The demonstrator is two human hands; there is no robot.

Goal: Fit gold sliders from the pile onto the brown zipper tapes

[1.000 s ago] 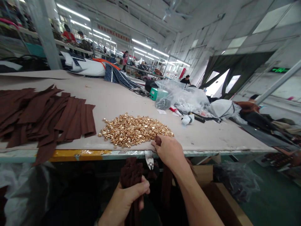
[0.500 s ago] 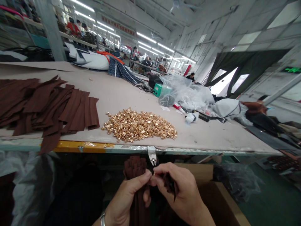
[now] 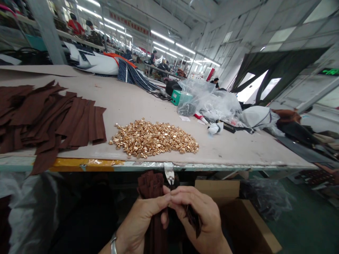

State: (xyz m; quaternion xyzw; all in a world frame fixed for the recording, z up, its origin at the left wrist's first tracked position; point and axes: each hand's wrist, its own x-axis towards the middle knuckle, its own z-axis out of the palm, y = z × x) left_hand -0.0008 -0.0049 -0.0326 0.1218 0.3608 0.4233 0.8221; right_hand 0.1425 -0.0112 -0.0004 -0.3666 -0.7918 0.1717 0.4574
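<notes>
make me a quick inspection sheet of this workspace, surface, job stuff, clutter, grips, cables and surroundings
Surface: pale table; yellow tape along part of its front edge.
Job's things: pile of small gold pieces; heap of brown strips left of it; pronged metal fitting at the front edge.
Clutter: clear plastic and green box beyond the pile, to the right.
Grips: left grip closed around brown bundle; right grip holds brown fabric; fingertips meet, anything pinched there is hidden.
Cables: thin dark cords beside the green box; ends unclear.
Surroundings: cardboard box below table level; person in red in the background.
</notes>
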